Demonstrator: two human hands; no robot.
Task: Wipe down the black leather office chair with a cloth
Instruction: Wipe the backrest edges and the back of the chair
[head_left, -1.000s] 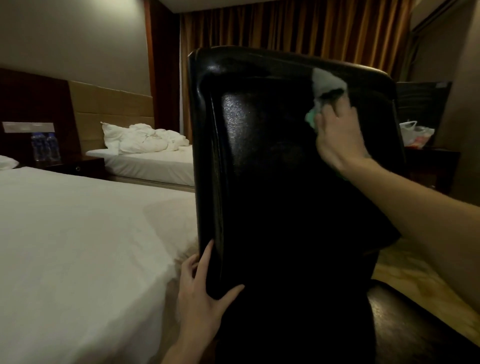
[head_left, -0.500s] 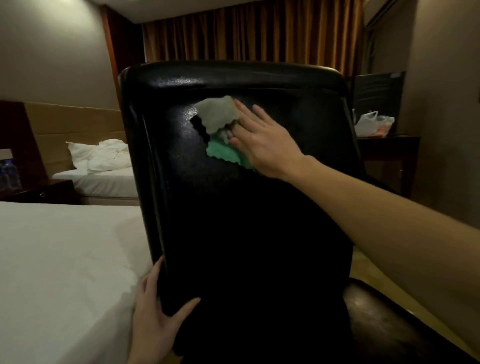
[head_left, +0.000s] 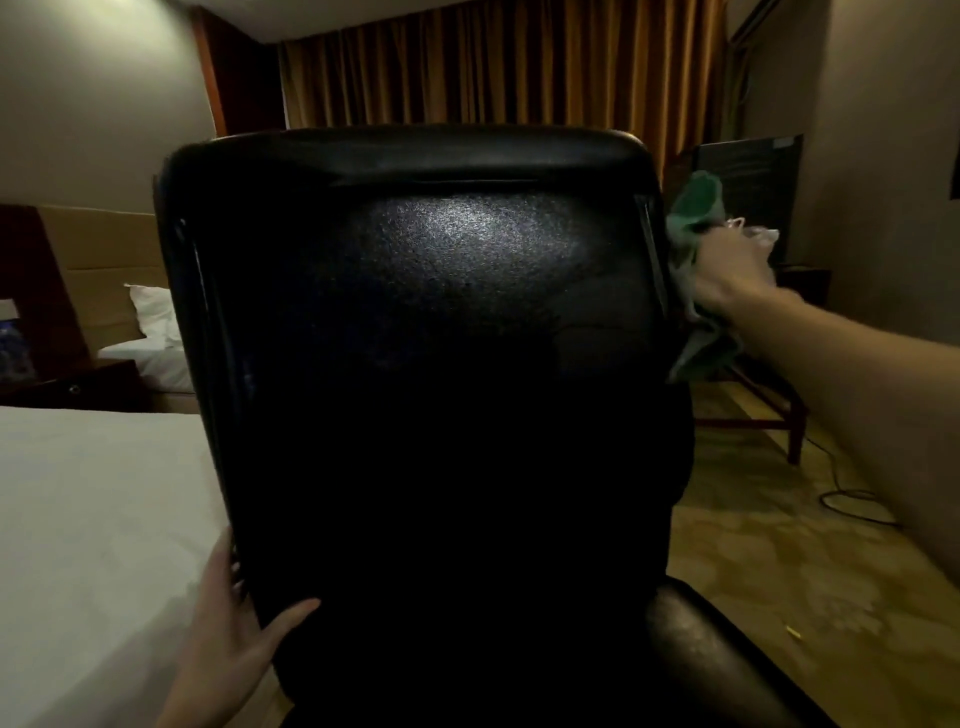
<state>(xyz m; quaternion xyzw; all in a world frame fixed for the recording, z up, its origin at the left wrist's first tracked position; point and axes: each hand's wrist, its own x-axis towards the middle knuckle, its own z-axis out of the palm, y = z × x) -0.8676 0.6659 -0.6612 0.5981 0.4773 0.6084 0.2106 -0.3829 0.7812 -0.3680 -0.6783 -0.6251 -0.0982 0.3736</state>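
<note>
Black leather office chair (head_left: 426, 364) is filling the middle of view, backrest facing me, upright, long axis running top to bottom. I'm bracing it with my left hand (head_left: 228, 639) at the backrest's lower left edge, thumb lying across the back panel, fingers wrapping round the side, gripping. My right hand (head_left: 732, 270) is working at the backrest's upper right edge, bunching the green cloth (head_left: 693, 208) against that side; fingers are curling into the cloth, holding it, though blur is hiding the exact fingertips. So the chair is lying left of the cloth hand, and the right hand is the nearer one to the unwiped right side; I'm judging the next stroke runs down along that edge. The leather is looking glossy and pebbled, catching a highlight near the top. A white bed (head_left: 93, 519) is sitting left of the chair, brown curtains (head_left: 493, 67) hanging behind it, patterned floor (head_left: 779, 561) to its right.
</note>
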